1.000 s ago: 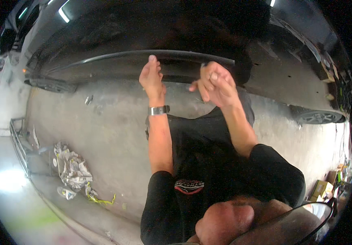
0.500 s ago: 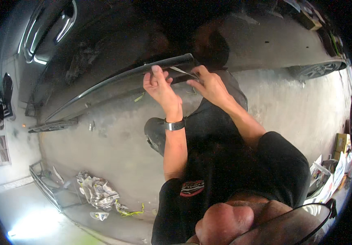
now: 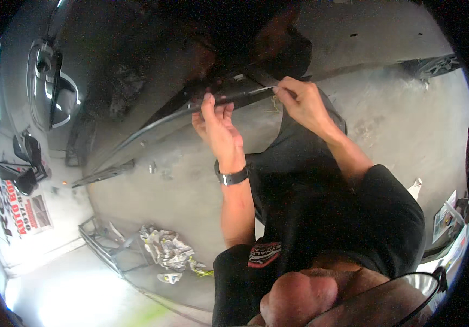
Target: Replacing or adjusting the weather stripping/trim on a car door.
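Left hand (image 3: 219,131) holds the long dark strip (image 3: 172,114), thumb uppermost | right hand (image 3: 304,104) pinches its right end | best supported evenly, handled gently, without kinking

The strip (image 3: 158,121) is showing dark grey, with a paler silvery sheen running along it, and the thin tape (image 3: 260,90) is showing whitish. The car (image 3: 136,71) is gleaming black, its panels carrying white streaks of light and dark, blurry reflections. The shirt (image 3: 332,218) is showing plain black, its badge (image 3: 264,254) mixing red, white and black. The trousers (image 3: 283,152) are looking black as well, and the watch (image 3: 233,177) is pairing a dark band with a silvery glint. The floor (image 3: 147,204) is spreading grey, mottled with paler patches. The paper (image 3: 169,248) is showing greyish white with dark print, the ribbon (image 3: 199,267) is glowing yellow-green, and the banner (image 3: 39,211) is setting red and black lettering on white.
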Available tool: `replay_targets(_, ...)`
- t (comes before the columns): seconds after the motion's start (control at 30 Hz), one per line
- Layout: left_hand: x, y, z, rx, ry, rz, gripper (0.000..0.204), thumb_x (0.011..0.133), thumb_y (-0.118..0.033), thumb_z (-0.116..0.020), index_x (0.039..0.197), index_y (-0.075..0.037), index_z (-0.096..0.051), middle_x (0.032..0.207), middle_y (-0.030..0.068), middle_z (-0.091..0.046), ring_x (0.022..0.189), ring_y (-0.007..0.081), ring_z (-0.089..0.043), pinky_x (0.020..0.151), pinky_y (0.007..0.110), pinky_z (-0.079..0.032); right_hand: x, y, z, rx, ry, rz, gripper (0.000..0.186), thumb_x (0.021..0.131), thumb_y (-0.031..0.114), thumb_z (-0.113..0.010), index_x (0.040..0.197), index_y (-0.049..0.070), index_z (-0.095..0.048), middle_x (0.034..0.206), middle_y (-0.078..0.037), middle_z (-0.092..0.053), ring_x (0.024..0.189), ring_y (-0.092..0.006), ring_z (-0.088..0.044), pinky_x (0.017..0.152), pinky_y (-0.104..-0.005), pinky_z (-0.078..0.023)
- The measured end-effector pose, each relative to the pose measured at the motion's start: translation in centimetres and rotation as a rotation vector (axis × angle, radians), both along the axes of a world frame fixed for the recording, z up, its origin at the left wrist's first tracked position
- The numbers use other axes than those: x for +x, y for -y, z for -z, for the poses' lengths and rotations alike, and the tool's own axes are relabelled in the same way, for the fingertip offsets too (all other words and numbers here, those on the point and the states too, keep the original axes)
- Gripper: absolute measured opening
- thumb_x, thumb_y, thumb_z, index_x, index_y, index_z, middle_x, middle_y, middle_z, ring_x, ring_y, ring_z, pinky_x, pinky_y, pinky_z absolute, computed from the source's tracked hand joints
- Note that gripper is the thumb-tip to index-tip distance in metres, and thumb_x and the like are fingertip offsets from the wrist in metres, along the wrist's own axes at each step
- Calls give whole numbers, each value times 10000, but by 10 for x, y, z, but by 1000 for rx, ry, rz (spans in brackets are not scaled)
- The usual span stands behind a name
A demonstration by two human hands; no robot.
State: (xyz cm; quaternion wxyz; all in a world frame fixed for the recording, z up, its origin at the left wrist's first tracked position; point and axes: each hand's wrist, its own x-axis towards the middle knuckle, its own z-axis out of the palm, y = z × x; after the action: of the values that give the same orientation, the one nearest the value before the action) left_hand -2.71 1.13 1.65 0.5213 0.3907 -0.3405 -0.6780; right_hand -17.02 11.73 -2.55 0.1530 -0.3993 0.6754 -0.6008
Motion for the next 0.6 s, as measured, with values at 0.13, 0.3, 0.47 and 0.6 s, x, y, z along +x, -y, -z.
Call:
replay_targets(0.13,10,-7,-2,-34,60,16,250,865,-188,-662,1046,-44,-567,1026,96,-589,1006,293,-605,847,394,-528,-16,-10,-6,-106,-13,149,124,908,97,-601,827,5,-607,600,-106,-543,498,-101,-485,458,-290,-404)
replay_targets(0.3,18,-12,-4,-45,108,56,274,892,-173,-616,1109,-20,-546,1154,153,-580,1087,318,-580,931,424,-519,-56,-44,-10,-327,497,242,145,952,123,-565,902,-1,-620,660,16,-581,566,-60,-549,517,-219,-457)
replay_targets(0.47,16,-13,-6,-15,130,82,393,919,-192,-574,1238,6,-459,1198,180,-568,1117,308,-569,965,409,-501,-81,-103,4,-231,359,40,207,966,70,-487,1082,-54,-604,871,-91,-640,871,-168,-641,794,-305,-505)
replay_targets(0.6,14,-14,-8,-41,163,51,400,924,-196,-567,1246,9,-450,1212,191,-563,1124,307,-565,980,412,-492,-104,-143,43,261,369,-58,228,932,41,-538,1131,-46,-608,1024,-166,-630,1021,-209,-607,847,-302,-474)
